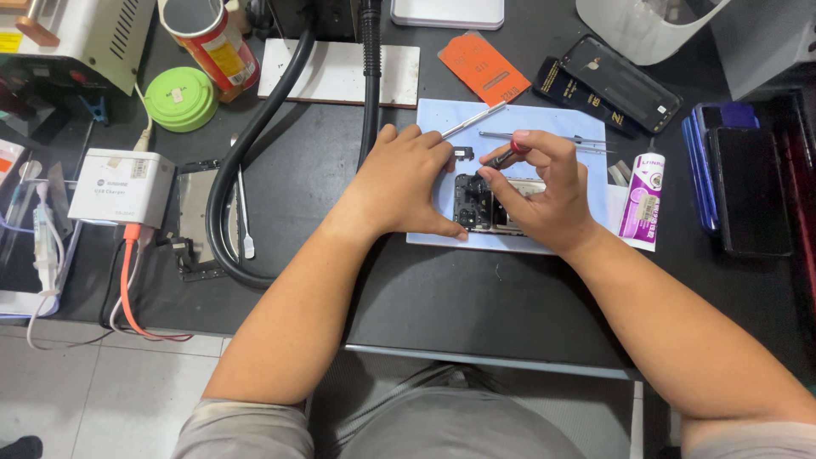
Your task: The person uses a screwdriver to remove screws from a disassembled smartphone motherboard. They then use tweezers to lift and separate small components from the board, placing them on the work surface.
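Head view is showing the left hand (406, 183) pressing flat, fingers spread, steadying the opened phone (483, 204) on the blue mat (552, 119) mid-table, while the right hand (544, 191) is pinching a small screwdriver (503, 156) over its exposed board (back cover already off, disassembly seemingly midway).

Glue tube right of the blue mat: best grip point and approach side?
Take the glue tube by its flat purple-and-white body, from above or the right. It lies flat, its narrow nozzle pointing away from the person. The mat and right hand crowd its left side.
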